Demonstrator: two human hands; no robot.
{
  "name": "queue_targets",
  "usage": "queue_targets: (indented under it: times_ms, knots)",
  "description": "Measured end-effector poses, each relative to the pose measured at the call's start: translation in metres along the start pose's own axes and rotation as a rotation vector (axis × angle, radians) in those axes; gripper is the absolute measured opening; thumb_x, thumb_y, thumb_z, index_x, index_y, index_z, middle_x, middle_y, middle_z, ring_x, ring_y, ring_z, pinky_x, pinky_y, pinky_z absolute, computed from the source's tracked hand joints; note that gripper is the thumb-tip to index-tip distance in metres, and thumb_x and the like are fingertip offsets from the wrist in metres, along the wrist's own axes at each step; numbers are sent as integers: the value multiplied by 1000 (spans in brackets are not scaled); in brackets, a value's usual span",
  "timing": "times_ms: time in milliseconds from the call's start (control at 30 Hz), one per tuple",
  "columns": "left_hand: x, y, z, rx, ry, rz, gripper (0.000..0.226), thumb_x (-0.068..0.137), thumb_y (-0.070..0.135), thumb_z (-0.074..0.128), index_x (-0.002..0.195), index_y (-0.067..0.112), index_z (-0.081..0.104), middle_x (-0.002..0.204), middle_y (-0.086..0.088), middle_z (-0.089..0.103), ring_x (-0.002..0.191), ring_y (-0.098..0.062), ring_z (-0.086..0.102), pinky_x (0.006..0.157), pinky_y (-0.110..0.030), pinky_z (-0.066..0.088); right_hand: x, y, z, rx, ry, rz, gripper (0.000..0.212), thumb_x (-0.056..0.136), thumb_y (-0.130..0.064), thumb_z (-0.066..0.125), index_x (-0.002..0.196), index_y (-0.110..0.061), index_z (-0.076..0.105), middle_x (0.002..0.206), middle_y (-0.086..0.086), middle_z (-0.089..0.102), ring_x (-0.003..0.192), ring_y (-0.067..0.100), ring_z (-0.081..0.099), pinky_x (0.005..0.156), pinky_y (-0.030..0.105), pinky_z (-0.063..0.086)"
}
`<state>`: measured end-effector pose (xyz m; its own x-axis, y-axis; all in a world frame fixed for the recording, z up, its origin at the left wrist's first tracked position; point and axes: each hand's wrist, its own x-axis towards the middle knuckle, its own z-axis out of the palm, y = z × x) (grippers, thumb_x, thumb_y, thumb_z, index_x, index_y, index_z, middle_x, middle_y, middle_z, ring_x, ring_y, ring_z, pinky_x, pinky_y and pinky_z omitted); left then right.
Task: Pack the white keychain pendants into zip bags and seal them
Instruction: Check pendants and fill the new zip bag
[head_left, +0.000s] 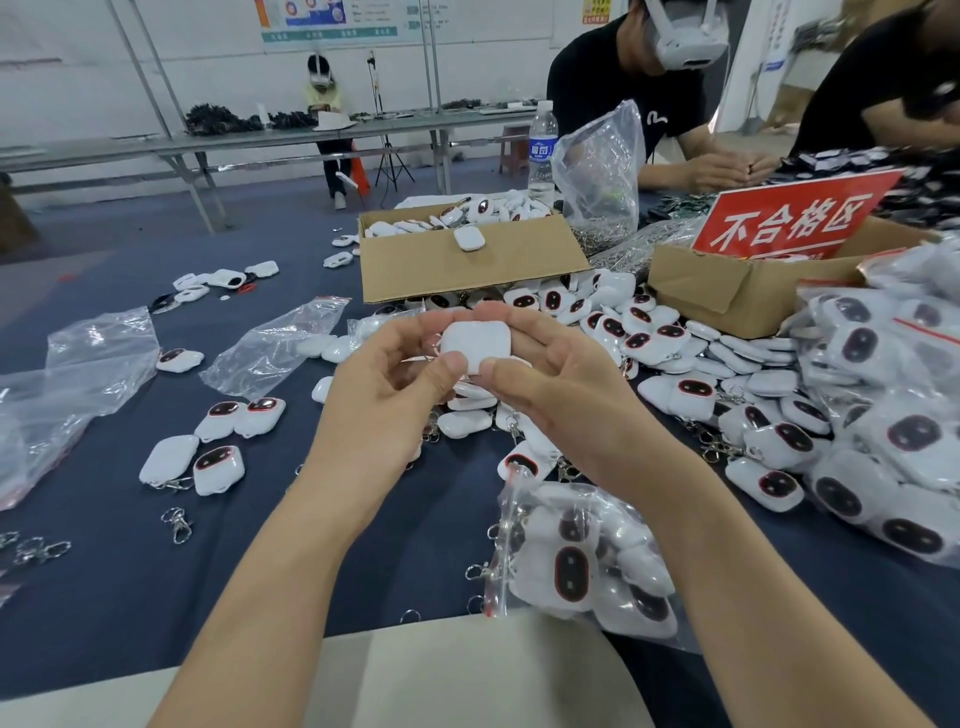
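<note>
White plastic, plain side up, marks the pendant (475, 345) that is held above the dark blue table (130, 587), pinched between the curled fingers and thumbs of the left hand (387, 387) and the right hand (553, 387). A filled zip bag (582, 561) is seen lying near the right forearm, and empty zip bags (275, 345) are spread flat to the left, beside loose pendants (218, 467).

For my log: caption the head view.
Left hand and right hand hold a white pendant over a table strewn with pendants and zip bags.
</note>
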<state>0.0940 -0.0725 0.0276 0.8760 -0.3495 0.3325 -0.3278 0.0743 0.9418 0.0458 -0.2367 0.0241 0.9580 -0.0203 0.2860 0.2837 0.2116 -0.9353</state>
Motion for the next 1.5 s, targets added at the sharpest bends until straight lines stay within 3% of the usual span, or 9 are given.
queue_targets:
  times_ms: [300, 400, 533, 633, 800, 933, 1100, 1233, 1500]
  knots:
    - [-1, 3, -1, 31, 34, 31, 27, 96, 8, 66, 97, 35, 68, 94, 12, 74, 81, -9, 67, 77, -26, 58, -1, -3, 7, 178, 36, -14, 32, 99, -4, 55, 91, -22, 80, 106, 2, 78, 98, 13, 74, 82, 18, 56]
    - [-2, 2, 1, 71, 43, 53, 20, 98, 15, 65, 105, 33, 68, 104, 10, 73, 89, -10, 68, 85, -36, 58, 0, -3, 7, 183, 91, 8, 21, 101, -5, 54, 99, -13, 74, 100, 6, 78, 91, 14, 74, 77, 18, 58]
    - [-4, 6, 8, 155, -119, 157, 35, 91, 15, 70, 119, 36, 68, 127, 9, 63, 103, -7, 66, 88, -26, 55, 4, -3, 4, 181, 203, 37, 19, 103, -11, 54, 112, -4, 69, 112, 18, 74, 92, 17, 73, 75, 20, 59]
    - [-6, 7, 11, 307, -77, 194, 22, 97, 15, 67, 112, 31, 70, 115, 11, 68, 97, -3, 67, 84, -19, 54, 3, -6, -5, 103, 209, 110, 23, 103, -21, 54, 105, -8, 72, 95, 10, 78, 82, 15, 75, 72, 20, 60]
    - [0, 7, -17, 616, -176, -170, 27, 102, 36, 55, 85, 22, 72, 65, 8, 69, 59, -4, 60, 59, -14, 48, -5, -8, -33, -601, 44, 314, 27, 101, -37, 55, 97, -18, 74, 90, -5, 78, 78, 13, 73, 73, 28, 60]
    - [-7, 0, -30, 525, -509, -544, 25, 104, 21, 55, 95, 9, 74, 68, 1, 69, 62, -6, 62, 64, -20, 54, -11, -10, -40, -974, -131, 499, 17, 96, -40, 65, 87, -30, 76, 88, -9, 77, 81, 12, 72, 76, 28, 57]
    - [-13, -1, -17, 360, -725, -618, 23, 104, 14, 53, 108, 3, 73, 81, -1, 71, 75, -9, 67, 73, -22, 57, -10, -14, -37, -980, -191, 577, 12, 90, -34, 73, 79, -37, 75, 87, -8, 76, 85, 15, 73, 84, 38, 61]
    - [-16, -4, -8, 157, -710, -653, 23, 102, 8, 55, 123, 6, 65, 90, -10, 72, 76, -13, 69, 71, -22, 57, -12, -19, -36, -999, -245, 583, 4, 89, -34, 74, 93, -35, 75, 94, -8, 75, 89, 16, 72, 89, 42, 60]
    - [-15, -8, 6, 144, -625, -708, 15, 98, 18, 64, 97, 5, 73, 80, -4, 69, 67, -7, 64, 62, -17, 54, -15, -20, -37, -963, -259, 575, 12, 91, -31, 74, 102, -32, 73, 95, -7, 74, 94, 21, 72, 87, 39, 60]
